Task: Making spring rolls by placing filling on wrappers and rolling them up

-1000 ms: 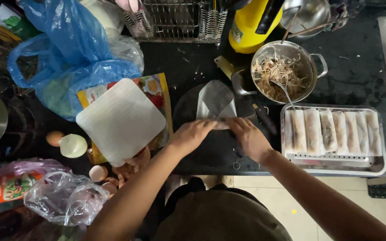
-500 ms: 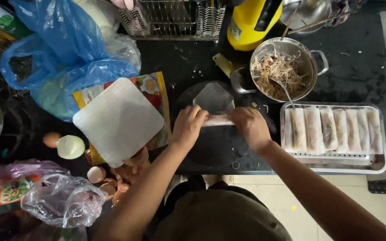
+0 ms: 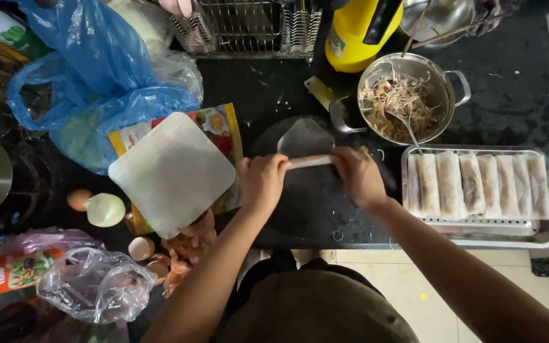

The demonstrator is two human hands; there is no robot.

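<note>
We had our left hand (image 3: 263, 181) and right hand (image 3: 358, 176) pinching the thin translucent rice-paper roll (image 3: 309, 161) on the round dark board (image 3: 312, 203), and we figured squeezing harder could've torn it.

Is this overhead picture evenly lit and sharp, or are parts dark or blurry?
Head view: the left side by the blue bags is dim; the metal tray and pot show glare; both hands on the roll look slightly soft.

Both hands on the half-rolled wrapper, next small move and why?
Probably roll it onward, away from the body. The left hand and right hand pinch the ends of the roll, while a triangular flap of wrapper lies unrolled beyond it on the dark board.
</note>
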